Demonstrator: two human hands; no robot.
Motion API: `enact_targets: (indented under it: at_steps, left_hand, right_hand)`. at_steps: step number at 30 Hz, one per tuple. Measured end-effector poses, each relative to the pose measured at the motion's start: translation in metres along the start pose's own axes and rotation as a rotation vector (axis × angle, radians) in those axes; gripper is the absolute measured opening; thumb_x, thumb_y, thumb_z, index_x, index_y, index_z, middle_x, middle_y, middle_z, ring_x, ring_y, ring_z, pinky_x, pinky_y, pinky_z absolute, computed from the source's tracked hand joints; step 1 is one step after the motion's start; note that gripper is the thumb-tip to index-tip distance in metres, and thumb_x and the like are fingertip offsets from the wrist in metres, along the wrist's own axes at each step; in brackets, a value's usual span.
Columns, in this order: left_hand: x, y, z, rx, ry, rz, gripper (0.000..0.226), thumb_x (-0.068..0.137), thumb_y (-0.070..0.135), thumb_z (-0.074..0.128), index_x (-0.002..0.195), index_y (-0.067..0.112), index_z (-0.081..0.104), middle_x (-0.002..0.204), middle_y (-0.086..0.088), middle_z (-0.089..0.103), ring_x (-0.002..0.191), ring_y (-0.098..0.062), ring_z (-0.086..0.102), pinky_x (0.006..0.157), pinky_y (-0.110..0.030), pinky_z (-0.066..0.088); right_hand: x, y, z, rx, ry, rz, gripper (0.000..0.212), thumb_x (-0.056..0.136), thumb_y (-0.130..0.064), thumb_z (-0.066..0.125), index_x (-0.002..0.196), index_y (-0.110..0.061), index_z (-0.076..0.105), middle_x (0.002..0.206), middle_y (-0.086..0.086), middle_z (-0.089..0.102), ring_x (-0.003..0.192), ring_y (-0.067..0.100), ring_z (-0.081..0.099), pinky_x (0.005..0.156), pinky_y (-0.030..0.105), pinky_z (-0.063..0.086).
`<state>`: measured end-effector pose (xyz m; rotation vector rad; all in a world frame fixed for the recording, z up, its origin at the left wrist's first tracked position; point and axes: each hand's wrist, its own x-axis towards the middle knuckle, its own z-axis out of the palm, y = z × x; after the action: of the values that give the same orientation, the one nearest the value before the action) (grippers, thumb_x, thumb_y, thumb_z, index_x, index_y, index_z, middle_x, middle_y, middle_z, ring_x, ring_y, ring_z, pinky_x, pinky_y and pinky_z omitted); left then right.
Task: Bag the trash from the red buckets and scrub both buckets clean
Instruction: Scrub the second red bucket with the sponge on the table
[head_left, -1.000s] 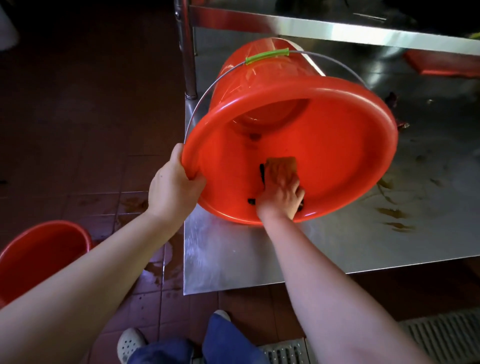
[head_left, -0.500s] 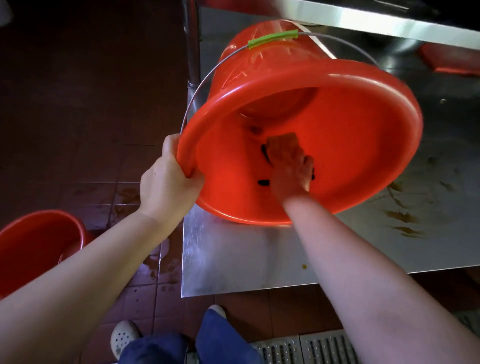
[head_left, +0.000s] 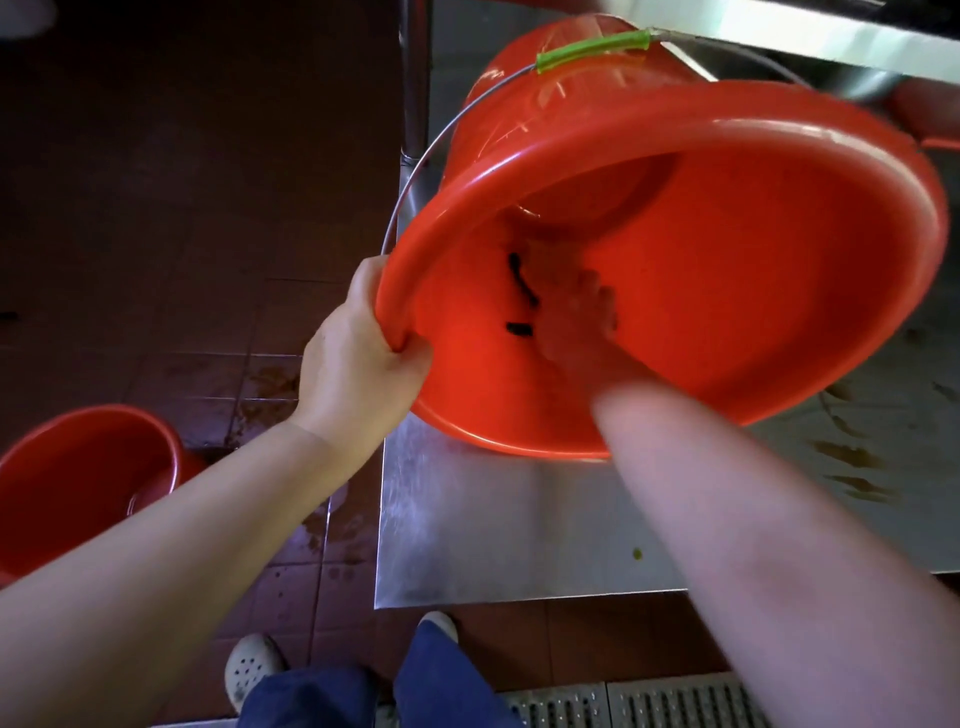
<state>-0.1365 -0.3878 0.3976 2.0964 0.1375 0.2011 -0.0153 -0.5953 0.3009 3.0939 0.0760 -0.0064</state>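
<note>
Red bucket (head_left: 779, 291) rim sits in left hand (head_left: 358, 364) fingers; right hand (head_left: 576, 322) inside.

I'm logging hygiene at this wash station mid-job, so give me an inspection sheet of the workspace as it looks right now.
Surface: steel table, brown stains on its right side.
Job's things: bucket tilted over the table, mouth toward the person, dark bits inside; second bucket upright on the floor, left.
Clutter: red item at the table's far right, unclear.
Hands: left hand grips the bucket's rim; right hand inside the bucket, blurred, grip unclear.
Cables: nothing seen.
Surroundings: tiled floor with wet splashes; grate by the feet.
</note>
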Motion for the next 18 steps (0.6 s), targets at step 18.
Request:
enact_targets:
  at_steps: [18]
  left_hand:
    - [0.008,0.023,0.005,0.240,-0.027,0.115,0.038,0.076,0.009,0.057,0.109,0.025,0.046,0.062,0.011,0.045,0.057,-0.018,0.044,0.059,-0.030,0.032]
  right_hand:
    - [-0.064,-0.034,-0.015,0.561,-0.130,-0.085,0.060,0.094,-0.026,0.046,0.146,-0.045,0.021,0.158,-0.011,0.015,0.134,0.024,0.031,0.106,0.042,0.028]
